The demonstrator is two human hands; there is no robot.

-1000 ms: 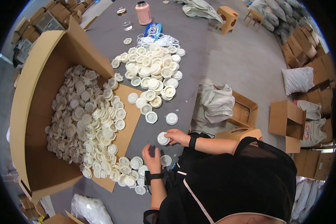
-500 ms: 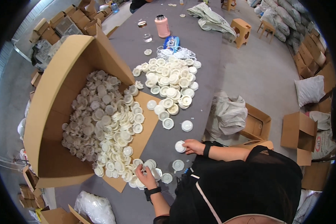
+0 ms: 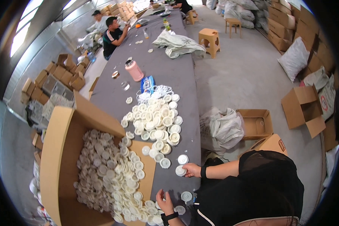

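A workshop with a grey floor spreads around a long table under a dark grey cloth, which runs from the bottom centre of the frame to the top. At the upper left a seated co-worker in a black top sits at the table's edge, with brown cardboard boxes heaped below on the floor; at the upper right stand a tan plastic stool and stacked sacks.

Just below and right of centre, the right hand pinches a round white plastic cap by its edge, fingertips closed on it. Another white cap lies just above it in the frame. The left hand, at the bottom centre, has its fingers parted and raised, with nothing visible between them; whether it touches the caps beside it cannot be told. A black band circles its wrist.

At the lower left a large open carton lies on its side, loose caps spilling from it over its flap. A second heap of caps sits at centre, with white cord loops, a blue packet and a pink flask above.
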